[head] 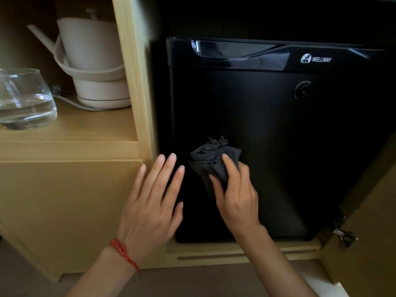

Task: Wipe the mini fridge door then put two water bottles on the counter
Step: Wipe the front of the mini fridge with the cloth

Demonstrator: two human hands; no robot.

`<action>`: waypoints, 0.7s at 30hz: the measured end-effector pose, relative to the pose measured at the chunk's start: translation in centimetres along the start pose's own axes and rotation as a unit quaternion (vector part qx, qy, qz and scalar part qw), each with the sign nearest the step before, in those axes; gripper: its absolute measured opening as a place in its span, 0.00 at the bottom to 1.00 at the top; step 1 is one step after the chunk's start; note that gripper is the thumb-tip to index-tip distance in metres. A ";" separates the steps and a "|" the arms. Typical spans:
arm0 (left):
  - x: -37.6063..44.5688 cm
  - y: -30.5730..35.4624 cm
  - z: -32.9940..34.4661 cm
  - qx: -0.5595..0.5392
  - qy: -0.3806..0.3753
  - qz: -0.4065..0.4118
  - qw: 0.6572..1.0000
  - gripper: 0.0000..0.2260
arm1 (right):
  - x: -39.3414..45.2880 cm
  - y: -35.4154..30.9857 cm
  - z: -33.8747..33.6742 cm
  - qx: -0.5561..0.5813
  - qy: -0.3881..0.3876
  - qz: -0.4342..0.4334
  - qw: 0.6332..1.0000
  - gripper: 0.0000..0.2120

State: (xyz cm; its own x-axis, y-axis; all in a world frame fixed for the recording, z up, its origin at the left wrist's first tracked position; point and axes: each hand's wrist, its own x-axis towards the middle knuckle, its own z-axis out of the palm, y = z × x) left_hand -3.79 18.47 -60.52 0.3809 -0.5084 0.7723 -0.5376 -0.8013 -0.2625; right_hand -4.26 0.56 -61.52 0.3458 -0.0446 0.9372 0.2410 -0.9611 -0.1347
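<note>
A black mini fridge (278,125) stands shut inside a light wooden cabinet, its glossy handle strip along the top. My right hand (235,196) grips a crumpled dark grey cloth (212,159) and presses it against the lower left of the fridge door. My left hand (152,200), with a red string bracelet at the wrist, is spread flat with fingers apart over the door's left edge and the cabinet's side panel, holding nothing. No water bottles are in view.
On the open shelf (70,136) at the left stand a white electric kettle (94,61) with its cord and a clear glass (23,97). The cabinet door (368,211) hangs open at the right, hinge showing. The cabinet's base rail (235,254) runs below the fridge.
</note>
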 end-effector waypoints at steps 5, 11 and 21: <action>0.2 2.0 1.0 -0.031 -0.019 0.022 0.999 0.25 | -0.5 4.5 -3.2 0.023 0.056 0.152 0.987 0.21; 1.5 4.1 2.8 -0.050 -0.048 0.033 0.997 0.26 | -2.0 10.3 -6.4 0.056 0.136 0.369 0.918 0.25; 2.5 4.9 4.1 -0.035 -0.081 0.028 0.996 0.27 | -3.1 5.1 -2.0 0.112 0.090 0.269 0.952 0.23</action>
State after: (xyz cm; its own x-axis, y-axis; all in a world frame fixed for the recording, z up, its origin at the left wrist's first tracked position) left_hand -2.36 11.96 -62.28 0.4618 -0.6000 0.6533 -0.6096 -0.7497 -0.2576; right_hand -5.93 -4.73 -64.44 0.3166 -0.5794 0.7511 0.2669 -0.7054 -0.6567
